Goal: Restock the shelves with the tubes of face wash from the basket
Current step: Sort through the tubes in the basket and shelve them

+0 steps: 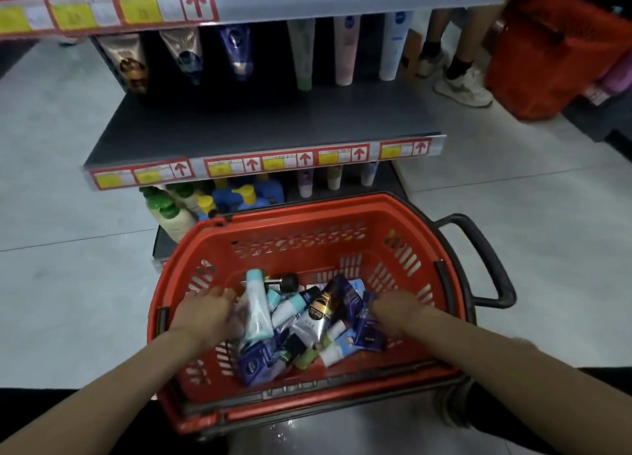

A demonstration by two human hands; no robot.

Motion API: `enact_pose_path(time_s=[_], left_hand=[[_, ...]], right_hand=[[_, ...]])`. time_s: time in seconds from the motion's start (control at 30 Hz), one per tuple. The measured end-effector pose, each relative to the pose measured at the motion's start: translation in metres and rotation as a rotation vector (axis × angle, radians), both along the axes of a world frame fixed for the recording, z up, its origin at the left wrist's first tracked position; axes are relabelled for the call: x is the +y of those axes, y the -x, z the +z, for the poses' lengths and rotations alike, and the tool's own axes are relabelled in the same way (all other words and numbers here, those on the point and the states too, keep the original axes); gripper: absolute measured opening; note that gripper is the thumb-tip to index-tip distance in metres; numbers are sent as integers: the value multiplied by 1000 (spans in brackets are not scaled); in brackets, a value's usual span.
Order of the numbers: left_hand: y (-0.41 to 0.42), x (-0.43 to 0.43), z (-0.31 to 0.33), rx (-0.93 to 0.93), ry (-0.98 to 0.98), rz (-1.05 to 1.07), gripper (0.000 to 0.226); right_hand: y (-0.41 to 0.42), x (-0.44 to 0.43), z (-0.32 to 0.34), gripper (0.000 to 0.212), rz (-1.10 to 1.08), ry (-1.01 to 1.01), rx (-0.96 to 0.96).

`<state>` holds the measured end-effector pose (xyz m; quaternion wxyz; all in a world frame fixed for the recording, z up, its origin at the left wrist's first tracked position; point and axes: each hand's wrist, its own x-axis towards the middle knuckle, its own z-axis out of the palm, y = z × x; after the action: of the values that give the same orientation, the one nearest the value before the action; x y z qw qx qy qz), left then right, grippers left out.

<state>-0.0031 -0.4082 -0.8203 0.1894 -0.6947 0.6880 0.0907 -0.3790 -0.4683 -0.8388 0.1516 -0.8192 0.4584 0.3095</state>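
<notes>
A red shopping basket [307,229] stands on the floor in front of me, with several face wash tubes heaped in its bottom. My left hand [205,314] reaches into the left side of the heap, its fingers curled round a white tube with a teal cap [257,305]. My right hand [396,312] is at the right side of the heap and grips the edge of a dark blue tube [364,321]. The fingertips of both hands are hidden by the tubes. A black and gold tube [321,305] lies between my hands.
The dark middle shelf [266,119] is bare at the front, with upright tubes [345,51] along its back. Bottles with green caps [167,208] and blue bottles fill the shelf below. The basket's black handle [485,249] sticks out to the right. A person's legs [461,75] and another red basket [554,57] are at the upper right.
</notes>
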Motion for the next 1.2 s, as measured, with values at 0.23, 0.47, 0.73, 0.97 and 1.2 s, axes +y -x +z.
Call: enact_pose_path(time_s=[0.23, 0.47, 0.73, 0.97, 1.2], left_hand=[[20, -13, -20, -56, 25, -32, 54], [65, -50, -25, -46, -83, -46, 54], [122, -76, -27, -44, -154, -40, 69], [182, -69, -54, 136, -102, 217, 93], [203, -65, -26, 230, -66, 190, 69]], right_hand=[[30, -4, -11, 35, -188, 21, -29], [65, 0, -12, 30, -317, 26, -38], [106, 14, -6, 30, -473, 2, -57], [123, 32, -9, 32, -540, -86, -38], [116, 23, 6, 31, -539, -125, -106]])
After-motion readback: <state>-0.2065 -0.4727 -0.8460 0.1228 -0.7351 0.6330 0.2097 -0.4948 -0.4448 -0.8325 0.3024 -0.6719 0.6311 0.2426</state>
